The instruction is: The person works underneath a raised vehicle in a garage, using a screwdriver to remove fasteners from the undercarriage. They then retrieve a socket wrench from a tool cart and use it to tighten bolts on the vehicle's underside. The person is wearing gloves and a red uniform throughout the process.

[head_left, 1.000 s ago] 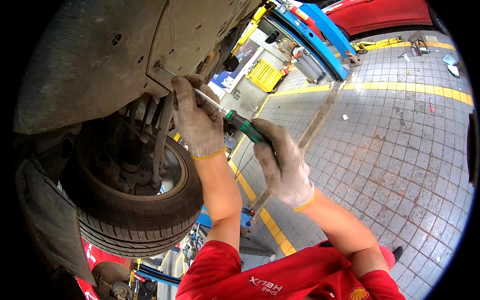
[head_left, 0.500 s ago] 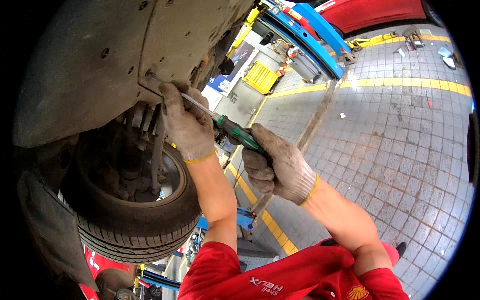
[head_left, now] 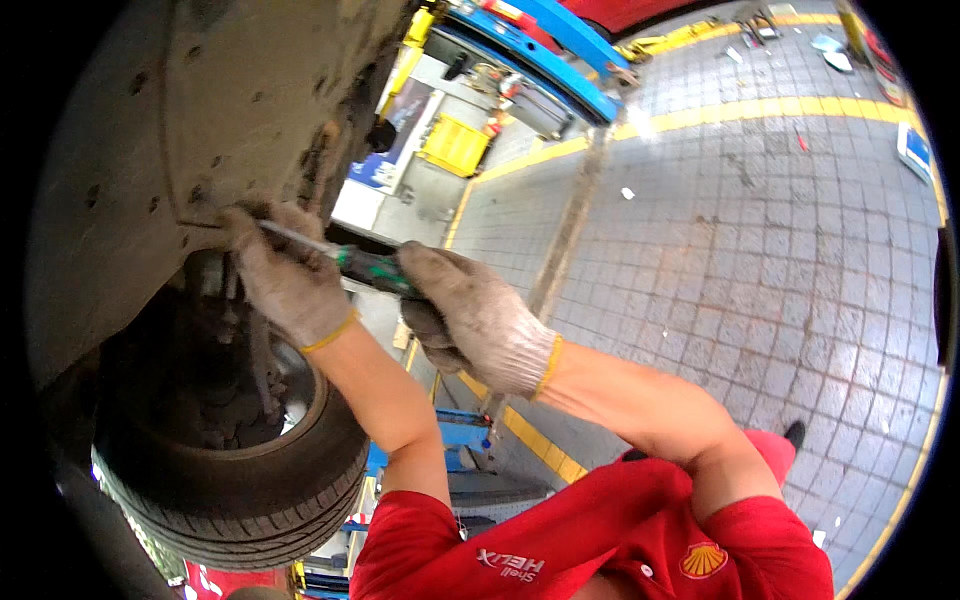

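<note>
A screwdriver (head_left: 375,268) with a black and green handle and a metal shaft slants between my two gloved hands. My right hand (head_left: 470,315) is closed round its handle. Farther up, my left hand (head_left: 285,268) has its fingers closed about the shaft, close under the dark underbody panel (head_left: 110,190) of a raised car. The screwdriver's tip is hidden by my left fingers. Both gloves are dirty, pale knit with yellow cuffs. Several small holes and a seam mark the panel.
A tire (head_left: 250,500) on its wheel hangs below the panel at the left. A blue lift beam (head_left: 535,55) and a yellow crate (head_left: 455,145) stand behind. Grey floor tiles (head_left: 690,260) with yellow lines spread to the right, with small litter on them.
My view has shifted, so the car, wheel and floor sit elsewhere in the picture. Both hands still grip the screwdriver, which lies at a flatter slant now.
</note>
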Tool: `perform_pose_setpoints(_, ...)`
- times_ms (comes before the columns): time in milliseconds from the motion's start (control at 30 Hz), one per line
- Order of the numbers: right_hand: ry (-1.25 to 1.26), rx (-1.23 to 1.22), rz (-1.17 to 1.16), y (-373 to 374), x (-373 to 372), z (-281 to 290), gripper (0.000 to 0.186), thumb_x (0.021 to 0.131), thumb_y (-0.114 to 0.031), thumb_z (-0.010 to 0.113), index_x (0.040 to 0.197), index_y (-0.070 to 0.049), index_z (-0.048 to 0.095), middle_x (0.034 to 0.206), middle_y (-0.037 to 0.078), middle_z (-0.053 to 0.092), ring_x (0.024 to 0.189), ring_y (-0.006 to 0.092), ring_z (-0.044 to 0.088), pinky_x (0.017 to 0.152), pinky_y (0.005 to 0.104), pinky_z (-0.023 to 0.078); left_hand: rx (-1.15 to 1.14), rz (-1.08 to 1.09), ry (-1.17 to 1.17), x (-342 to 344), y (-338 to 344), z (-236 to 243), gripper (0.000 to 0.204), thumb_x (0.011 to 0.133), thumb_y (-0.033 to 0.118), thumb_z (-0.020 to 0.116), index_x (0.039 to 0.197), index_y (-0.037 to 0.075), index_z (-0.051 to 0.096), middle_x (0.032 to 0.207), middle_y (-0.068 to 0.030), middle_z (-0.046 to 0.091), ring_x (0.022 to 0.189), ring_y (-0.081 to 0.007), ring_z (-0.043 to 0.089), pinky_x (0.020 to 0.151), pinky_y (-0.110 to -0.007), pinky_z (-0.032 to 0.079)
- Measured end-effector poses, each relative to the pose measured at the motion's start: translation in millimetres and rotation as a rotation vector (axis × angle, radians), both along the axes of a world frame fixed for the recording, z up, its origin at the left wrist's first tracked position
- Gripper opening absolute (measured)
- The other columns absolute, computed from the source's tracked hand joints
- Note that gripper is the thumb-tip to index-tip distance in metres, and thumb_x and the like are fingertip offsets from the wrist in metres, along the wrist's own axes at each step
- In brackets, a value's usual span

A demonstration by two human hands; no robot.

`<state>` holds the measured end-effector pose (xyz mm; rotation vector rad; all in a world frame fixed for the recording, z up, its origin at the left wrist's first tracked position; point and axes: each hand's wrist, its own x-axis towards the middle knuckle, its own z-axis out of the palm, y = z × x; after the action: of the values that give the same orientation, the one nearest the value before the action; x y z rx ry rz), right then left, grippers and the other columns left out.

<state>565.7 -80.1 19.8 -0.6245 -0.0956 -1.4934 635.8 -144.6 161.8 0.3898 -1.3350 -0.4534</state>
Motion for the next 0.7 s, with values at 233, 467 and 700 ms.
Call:
perform_pose_setpoints(233, 0.329, 0.125, -0.271, 2.3, -52.2, -116.1, 0.051, 0.11, -0.047, 0.056, 0.134, -0.002, 0.062, 0.086, 0.0, 0.059, 0.073, 0.0106, 0.057, 0.061, 0.0286, 0.05, 0.52, -0.414, -0.27, 16.5, -34.3, -111.8, 0.045, 0.109, 0.053, 0.057, 0.103, 0.01, 0.067, 0.072, 0.0059, 0.053, 0.054, -0.0052, 0.04, 0.047, -0.023, 0.03)
perform_pose_setpoints(467, 0.14, 0.753, -0.528, 123.3, -149.5, -299.7, 0.039, 0.112, -0.038, 0.055, 0.129, -0.003, 0.06, 0.076, 0.001, 0.05, 0.059, 0.0106, 0.045, 0.054, 0.0283, 0.044, 1.514, -1.181, 0.234, -10.7, 3.0, -354.7, 0.068, 0.112, 0.051, 0.044, 0.14, -0.011, 0.051, 0.132, -0.0238, 0.063, 0.131, -0.0383, 0.06, 0.108, -0.046, 0.055)
perform_pose_setpoints(700, 0.114, 1.045, -0.617, 237.2, -178.4, -342.7, 0.041, 0.112, -0.041, 0.055, 0.131, -0.005, 0.057, 0.075, 0.0, 0.05, 0.059, 0.01, 0.045, 0.052, 0.0272, 0.043, 1.635, -1.349, 0.378, -75.4, 60.4, -390.6, 0.05, 0.109, 0.027, 0.049, 0.145, -0.008, 0.05, 0.147, -0.0248, 0.057, 0.147, -0.0388, 0.047, 0.127, -0.051, 0.037)
